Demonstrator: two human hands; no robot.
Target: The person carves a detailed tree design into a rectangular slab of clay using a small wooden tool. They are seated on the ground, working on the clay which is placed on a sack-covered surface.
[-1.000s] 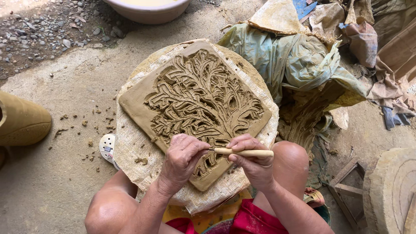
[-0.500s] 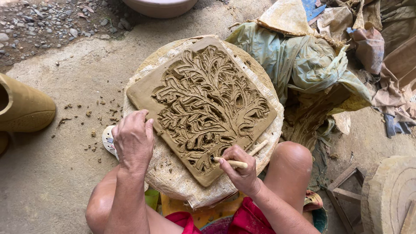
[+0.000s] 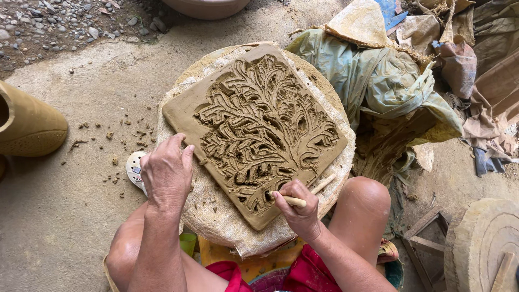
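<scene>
**Wet clay relief on a cloth-covered round stand**

A square clay slab (image 3: 254,130) lies turned like a diamond on a round stand (image 3: 216,216) draped in coarse, clay-stained sackcloth. The slab is damp, grey-brown and soft-looking, and its face is carved with a branching tree: a trunk rising from the near corner, curling boughs and ribbed leaves cut in deep, ridged grooves. A smooth, flat border runs along the slab's left and far edges.

The right hand (image 3: 299,208) is clenched around a slim wooden tool (image 3: 303,196), pale and stick-like, whose tip meets the carving close to the slab's near corner, at the base of the trunk. The left hand (image 3: 167,172) lies open and flat, fingers spread, on the stand's left edge, its fingertips touching the slab's left corner. Small crumbs of trimmed clay dot the cloth beside this hand.

More clay crumbs (image 3: 121,135) are scattered on the rough concrete floor to the left of the stand. A tan, rounded vessel (image 3: 30,124) lies on its side at the far left. Crumpled plastic sheeting (image 3: 378,81), pale green and mud-smeared, is heaped just beyond the stand's right edge, and a thick round stone-like disc (image 3: 481,243) sits at the lower right.
</scene>
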